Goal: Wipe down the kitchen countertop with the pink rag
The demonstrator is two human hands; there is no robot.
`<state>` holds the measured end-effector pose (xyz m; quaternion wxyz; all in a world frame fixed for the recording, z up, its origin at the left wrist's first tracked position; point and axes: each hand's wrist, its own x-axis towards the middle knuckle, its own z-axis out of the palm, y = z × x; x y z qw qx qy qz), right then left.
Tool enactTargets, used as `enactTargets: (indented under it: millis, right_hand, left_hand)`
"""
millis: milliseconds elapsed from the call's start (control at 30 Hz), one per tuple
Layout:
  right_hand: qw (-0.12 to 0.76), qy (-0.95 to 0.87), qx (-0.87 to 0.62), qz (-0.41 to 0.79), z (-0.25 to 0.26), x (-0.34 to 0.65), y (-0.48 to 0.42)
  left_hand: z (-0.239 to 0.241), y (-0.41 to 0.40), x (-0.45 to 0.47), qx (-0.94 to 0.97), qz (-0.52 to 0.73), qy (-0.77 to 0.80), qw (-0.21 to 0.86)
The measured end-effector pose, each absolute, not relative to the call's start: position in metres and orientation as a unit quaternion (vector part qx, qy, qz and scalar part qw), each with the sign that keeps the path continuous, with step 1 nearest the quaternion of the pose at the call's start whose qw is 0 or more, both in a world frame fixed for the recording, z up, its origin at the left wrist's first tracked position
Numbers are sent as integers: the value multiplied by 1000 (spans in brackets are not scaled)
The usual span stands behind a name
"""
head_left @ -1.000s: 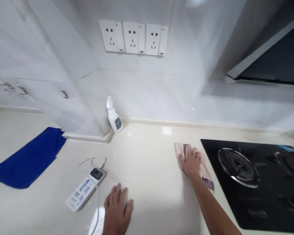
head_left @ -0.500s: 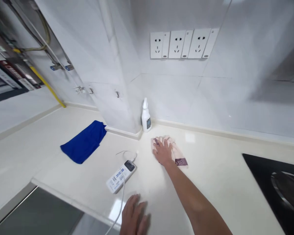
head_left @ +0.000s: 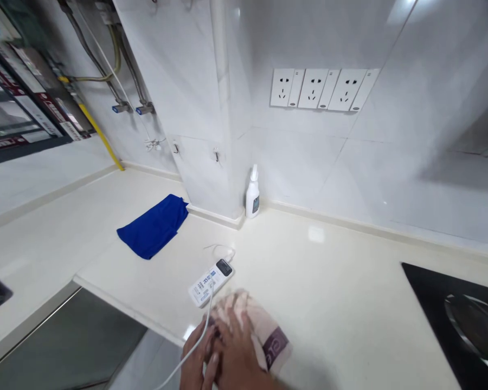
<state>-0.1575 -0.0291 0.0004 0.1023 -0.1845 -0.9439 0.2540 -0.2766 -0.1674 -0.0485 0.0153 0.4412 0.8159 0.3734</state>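
Observation:
A pale pink cloth point(head_left: 264, 314) with a purple lettered band lies at the near part of the cream counter. My right hand point(head_left: 236, 349) presses on it, fingers bent over the fabric. Close beside it is my left hand point(head_left: 196, 355), its fingers curled at the cloth's left edge; they are partly blurred and overlap the right hand. A white power bank point(head_left: 212, 283) with a dark display rests just beyond the hands. Its white cable point(head_left: 199, 338) runs across my left hand toward the bottom edge.
A white spray bottle point(head_left: 252, 197) stands in the wall corner. The blue cloth point(head_left: 154, 227) lies on the counter at left. At right is a black cooktop point(head_left: 431, 303). Wall sockets point(head_left: 319, 89) line the back wall. The counter's front edge point(head_left: 126, 311) is at lower left.
My right hand has pulled the pink cloth from near the spray bottle toward me. Both hands are now together at the cloth. The camera view has shifted slightly left.

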Motion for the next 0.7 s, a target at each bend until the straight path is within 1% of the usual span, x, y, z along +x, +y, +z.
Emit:
enactTargets:
  millis: [133,233,333,467,567,633,700]
  right_hand:
    - [106,-953,-124,255,5,-160,-53]
    - [93,-964,-45,245,20,-171,-35]
    - [55,-965,-43,253,37,-183,-3]
    - [-4,-952,-174,252,48,-178,56]
    - [10,-932,-275,234,41,-140,114]
    - [25,-911,-366,188,32,-94,155]
    - [32,-873,-473,113,21,-36,192]
  left_hand:
    - [-33,-169,-278,444,385,808,37]
    - [-34,-167,-280,428,405,807,22]
    - [-38,-159,-280,424,417,804,16]
    - [-38,-139,-273,460,407,788,44]
    - [-36,-124,-263,497,379,779,46]
    - [-35,-116,-257,518,367,771,60]
    - [-35,-112,-251,536,358,761,72]
